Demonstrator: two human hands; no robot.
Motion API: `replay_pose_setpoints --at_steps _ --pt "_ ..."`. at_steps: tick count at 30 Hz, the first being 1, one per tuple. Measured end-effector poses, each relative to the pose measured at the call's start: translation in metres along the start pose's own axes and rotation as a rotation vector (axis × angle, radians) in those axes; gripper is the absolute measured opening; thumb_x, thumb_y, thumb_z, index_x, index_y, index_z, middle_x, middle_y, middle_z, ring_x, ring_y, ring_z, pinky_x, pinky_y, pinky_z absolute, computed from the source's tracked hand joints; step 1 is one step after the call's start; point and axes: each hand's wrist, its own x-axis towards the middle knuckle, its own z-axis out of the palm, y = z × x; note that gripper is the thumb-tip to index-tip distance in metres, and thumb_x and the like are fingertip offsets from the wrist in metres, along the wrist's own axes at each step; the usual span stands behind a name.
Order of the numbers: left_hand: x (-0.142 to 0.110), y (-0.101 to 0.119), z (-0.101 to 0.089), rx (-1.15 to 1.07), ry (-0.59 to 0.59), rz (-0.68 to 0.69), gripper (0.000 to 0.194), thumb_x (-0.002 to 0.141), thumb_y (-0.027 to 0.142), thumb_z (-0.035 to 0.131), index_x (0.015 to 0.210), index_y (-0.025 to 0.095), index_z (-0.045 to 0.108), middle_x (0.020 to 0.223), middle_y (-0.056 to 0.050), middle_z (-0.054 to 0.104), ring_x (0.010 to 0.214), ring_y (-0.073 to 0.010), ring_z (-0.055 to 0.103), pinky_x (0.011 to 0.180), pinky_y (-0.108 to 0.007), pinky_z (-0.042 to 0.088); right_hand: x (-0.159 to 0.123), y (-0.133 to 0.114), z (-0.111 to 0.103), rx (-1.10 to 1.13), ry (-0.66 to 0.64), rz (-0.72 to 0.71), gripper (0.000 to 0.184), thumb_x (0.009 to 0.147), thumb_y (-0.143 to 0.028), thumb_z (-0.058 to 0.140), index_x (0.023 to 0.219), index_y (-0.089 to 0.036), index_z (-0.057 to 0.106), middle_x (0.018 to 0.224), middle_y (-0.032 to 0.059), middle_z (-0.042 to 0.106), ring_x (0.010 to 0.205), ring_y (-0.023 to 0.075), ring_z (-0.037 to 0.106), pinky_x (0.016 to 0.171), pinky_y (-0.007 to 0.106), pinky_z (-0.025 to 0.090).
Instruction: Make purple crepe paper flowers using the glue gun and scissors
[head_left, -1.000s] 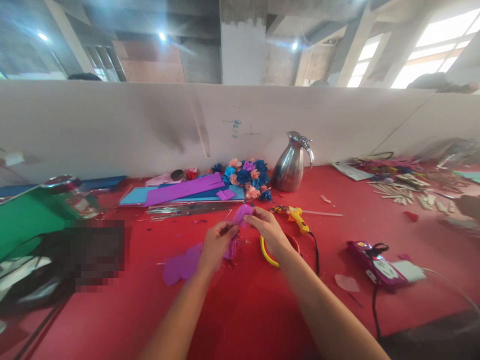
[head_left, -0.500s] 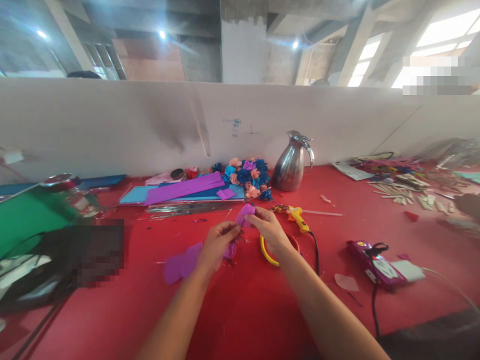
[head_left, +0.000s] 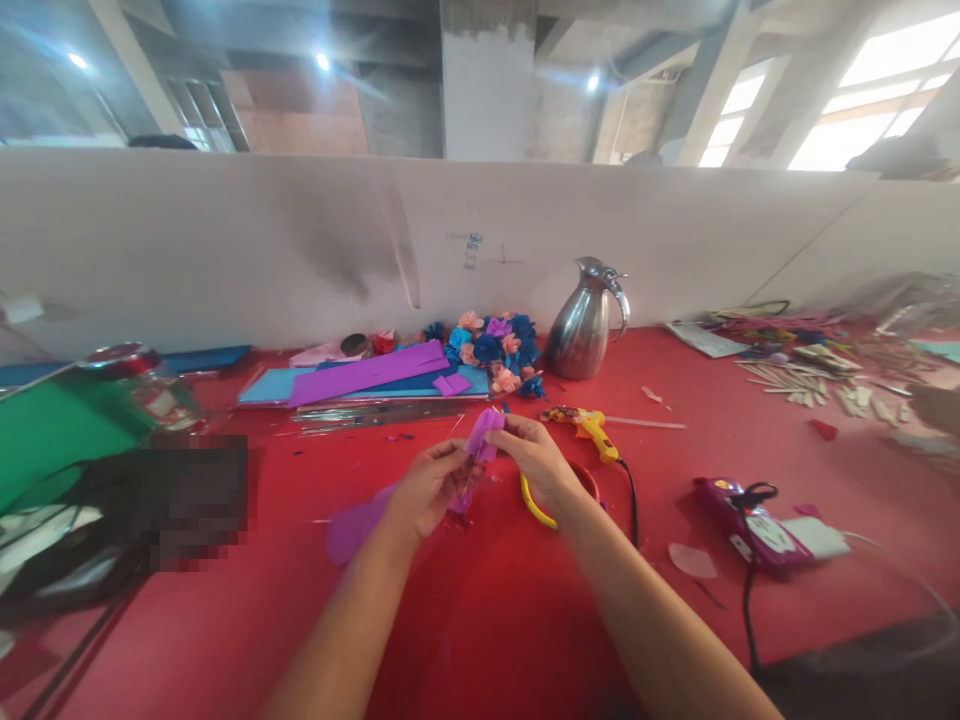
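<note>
Between my hands is a small piece of purple crepe paper [head_left: 484, 432], folded or curled and held up over the red table. My left hand [head_left: 433, 482] pinches its lower left side. My right hand [head_left: 534, 455] grips its right edge between thumb and fingers. More purple paper pieces [head_left: 351, 530] lie under and beside my left forearm. A yellow ring [head_left: 534, 508] rests on the table, partly covered by my right hand and wrist. Just beyond that hand lies a yellow glue gun [head_left: 596, 436] with a black cord.
Paper flowers [head_left: 487, 348] in blue, pink and purple are heaped at the back beside a steel jug [head_left: 581, 325]. Left of them, a purple strip [head_left: 367, 372] lies on blue sheets. A purple power box [head_left: 750, 525] with cables sits right; wooden sticks [head_left: 795, 382] lie farther back.
The purple paper has tilted and shifted slightly left in my fingers. My left fingers have moved lower on it, spreading a little beneath; my right hand keeps its pinch.
</note>
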Motion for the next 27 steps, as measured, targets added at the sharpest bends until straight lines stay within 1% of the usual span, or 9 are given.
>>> replay_pose_setpoints --at_steps 3,5,13,21,27 --pt "-0.0005 0.0011 0.0001 -0.026 -0.010 -0.050 0.021 0.056 0.022 0.083 0.066 0.014 0.067 0.063 -0.003 0.066 0.056 -0.0115 0.060 0.058 -0.023 0.048 0.0012 0.0024 -0.0015 -0.016 -0.006 -0.006 0.015 0.066 -0.034 0.067 0.066 -0.019 0.067 0.064 0.0000 0.064 0.062 0.0140 0.054 0.065 0.027 0.044" --pt "-0.0002 0.0010 -0.0008 -0.023 -0.011 -0.055 0.022 0.054 0.022 0.083 0.067 0.013 0.067 0.063 -0.004 0.067 0.056 -0.0117 0.060 0.058 -0.023 0.047 0.0017 0.0037 -0.0022 -0.019 -0.005 -0.007 0.014 0.066 -0.034 0.067 0.066 -0.019 0.067 0.064 -0.0001 0.063 0.062 0.0141 0.054 0.065 0.027 0.044" --pt "0.0000 0.0011 -0.0001 -0.006 -0.029 -0.053 0.026 0.050 0.025 0.085 0.065 0.012 0.069 0.061 -0.004 0.067 0.054 -0.0108 0.060 0.057 -0.021 0.045 0.0008 0.0023 -0.0016 -0.005 0.032 0.007 0.007 0.064 -0.026 0.066 0.066 -0.019 0.068 0.063 -0.0019 0.061 0.060 0.0119 0.050 0.064 0.025 0.040" --pt "-0.0011 0.0012 0.0011 0.045 -0.008 -0.025 0.026 0.051 0.025 0.084 0.069 0.012 0.070 0.064 -0.005 0.068 0.059 -0.0125 0.061 0.061 -0.024 0.046 0.0018 0.0053 -0.0023 -0.035 0.035 0.007 0.010 0.065 -0.026 0.063 0.068 -0.017 0.066 0.062 -0.0031 0.056 0.059 0.0106 0.046 0.061 0.024 0.035" --pt "-0.0019 0.0002 0.0028 0.077 -0.012 -0.012 0.026 0.051 0.025 0.083 0.069 0.011 0.070 0.064 -0.005 0.067 0.056 -0.0113 0.059 0.055 -0.022 0.043 0.0029 0.0066 -0.0028 -0.055 0.047 0.023 0.008 0.064 -0.024 0.062 0.065 -0.016 0.062 0.059 -0.0041 0.052 0.057 0.0096 0.043 0.059 0.024 0.034"
